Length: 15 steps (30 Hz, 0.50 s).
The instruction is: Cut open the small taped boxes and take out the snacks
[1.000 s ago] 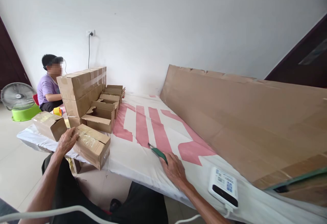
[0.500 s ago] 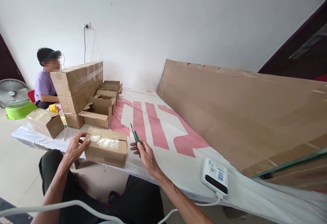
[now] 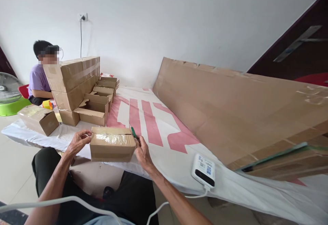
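A small cardboard box [image 3: 112,151] with clear tape across its top sits in front of me at the table's near edge. My left hand [image 3: 78,142] grips its left end, thumb and fingers bent at the corner. At the opposite end, my right hand [image 3: 142,152] is closed around a green utility knife [image 3: 133,132], its thin blade pointing up and away. That hand's fingers also rest against the box's right side. Some of the right fingers are hidden behind the box and the knife handle.
Left stand a taped box [image 3: 38,119], a wall of stacked boxes [image 3: 73,76] and several open boxes [image 3: 92,117]. A person [image 3: 38,78] sits behind them. A white device [image 3: 203,170] with a cable lies right, before a large cardboard sheet [image 3: 230,115].
My right hand has moved left with the knife and come against the box's right end. The box has turned, its front now facing me more squarely. The view has shifted slightly.
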### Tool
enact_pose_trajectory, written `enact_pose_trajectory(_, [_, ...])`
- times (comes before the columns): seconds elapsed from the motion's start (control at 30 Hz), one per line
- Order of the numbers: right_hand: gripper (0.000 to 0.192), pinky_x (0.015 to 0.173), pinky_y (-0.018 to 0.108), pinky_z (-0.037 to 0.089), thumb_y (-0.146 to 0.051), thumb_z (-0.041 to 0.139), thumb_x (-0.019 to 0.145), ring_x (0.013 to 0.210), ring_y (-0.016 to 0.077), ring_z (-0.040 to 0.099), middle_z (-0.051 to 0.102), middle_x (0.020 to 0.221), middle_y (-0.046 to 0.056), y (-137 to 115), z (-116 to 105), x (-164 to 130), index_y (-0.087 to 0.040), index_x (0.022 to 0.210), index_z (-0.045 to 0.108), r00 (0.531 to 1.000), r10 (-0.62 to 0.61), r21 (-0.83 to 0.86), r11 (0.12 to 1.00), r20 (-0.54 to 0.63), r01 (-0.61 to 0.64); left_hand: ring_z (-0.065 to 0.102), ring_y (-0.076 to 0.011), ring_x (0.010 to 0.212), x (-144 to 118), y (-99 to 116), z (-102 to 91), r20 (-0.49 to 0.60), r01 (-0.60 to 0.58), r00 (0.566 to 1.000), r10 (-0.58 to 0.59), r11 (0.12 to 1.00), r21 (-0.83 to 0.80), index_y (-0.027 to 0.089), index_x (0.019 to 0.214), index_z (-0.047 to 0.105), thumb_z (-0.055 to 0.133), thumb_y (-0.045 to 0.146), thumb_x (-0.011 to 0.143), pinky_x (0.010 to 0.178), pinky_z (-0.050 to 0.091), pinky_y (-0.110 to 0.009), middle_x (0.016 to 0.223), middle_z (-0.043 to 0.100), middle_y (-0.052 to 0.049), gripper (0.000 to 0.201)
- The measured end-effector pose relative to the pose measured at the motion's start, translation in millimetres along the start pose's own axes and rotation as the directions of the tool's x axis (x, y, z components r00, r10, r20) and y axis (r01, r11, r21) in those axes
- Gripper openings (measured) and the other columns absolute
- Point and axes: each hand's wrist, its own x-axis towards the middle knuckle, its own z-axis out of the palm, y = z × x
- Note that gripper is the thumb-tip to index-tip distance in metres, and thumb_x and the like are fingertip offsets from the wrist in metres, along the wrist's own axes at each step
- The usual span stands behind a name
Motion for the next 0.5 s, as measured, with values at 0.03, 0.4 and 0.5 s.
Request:
enact_pose_trajectory(0.03, [0.065, 0.094, 0.045, 0.056, -0.082, 0.054, 0.095, 0.108, 0.0321, 0.071, 0.079, 0.116, 0.013, 1, -1, 1, -0.022, 0.118, 0.067, 1.0, 0.004, -0.005, 1.0, -0.001, -0.004, 0.061, -0.0163, 0.068, 1, -2, 1.5, 0.0, 0.003, 1.0, -0.003, 1.0, 0.003, 0.018, 0.093, 0.075, 0.084, 0.05, 0.069, 0.068, 0.048, -0.029, 0.076, 0.069, 0.0, 0.04])
enact_pose_trajectory(0.4, [0.055, 0.095, 0.042, 0.055, -0.072, 0.053, 0.099, 0.11, 0.0301, 0.07, 0.079, 0.119, 0.011, 2, -12, 5, -0.023, 0.119, 0.066, 1.0, -0.026, -0.016, 1.0, 0.012, 0.026, 0.05, -0.04, 0.154, 6, 0, 14.4, 0.092, -0.132, 0.987, 0.128, 0.991, 0.036, 0.022, 0.114, 0.085, 0.083, 0.064, 0.081, 0.125, 0.04, -0.047, 0.164, 0.058, -0.015, 0.053])
enact_pose_trajectory(0.5, [0.052, 0.097, 0.043, 0.055, -0.07, 0.054, 0.1, 0.112, 0.0301, 0.069, 0.078, 0.12, 0.011, 2, -12, 4, -0.023, 0.12, 0.066, 0.999, -0.045, -0.018, 0.999, 0.003, 0.045, 0.058, -0.0386, 0.146, 8, 2, 17.0, 0.095, -0.121, 0.988, 0.12, 0.993, 0.004, 0.022, 0.114, 0.085, 0.084, 0.064, 0.082, 0.122, 0.045, -0.047, 0.158, 0.064, -0.014, 0.053])
